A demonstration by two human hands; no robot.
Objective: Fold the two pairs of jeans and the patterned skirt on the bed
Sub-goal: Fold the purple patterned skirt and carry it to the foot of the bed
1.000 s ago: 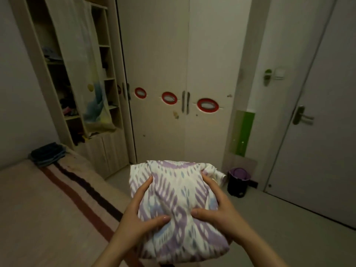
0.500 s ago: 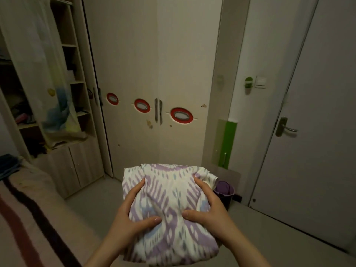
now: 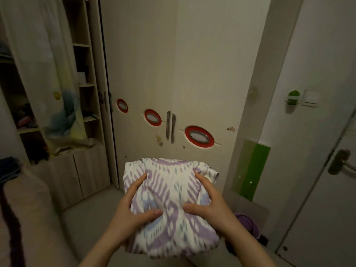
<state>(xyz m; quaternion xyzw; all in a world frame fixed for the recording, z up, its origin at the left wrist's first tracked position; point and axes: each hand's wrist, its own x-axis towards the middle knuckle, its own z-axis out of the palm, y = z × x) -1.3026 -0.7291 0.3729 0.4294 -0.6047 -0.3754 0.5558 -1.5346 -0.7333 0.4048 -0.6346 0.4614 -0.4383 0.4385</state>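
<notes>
holding the folded patterned skirt (image 3: pixel 169 207) at 6 o'clock, left hand (image 3: pixel 133 211) and right hand (image 3: pixel 208 205) clasp its sides, thumbs on top, fingers underneath unseen. skirt fold looks complete; jeans possibly the dark pile (image 3: pixel 8 168) at 9 o'clock, blurred. bed (image 3: pixel 23 218) edge cropped.

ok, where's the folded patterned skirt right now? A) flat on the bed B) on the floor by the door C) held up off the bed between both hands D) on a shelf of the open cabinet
C: the patterned skirt is a folded bundle held in the air by the left hand and right hand, thumbs on top, with the bed off to the left.
</notes>
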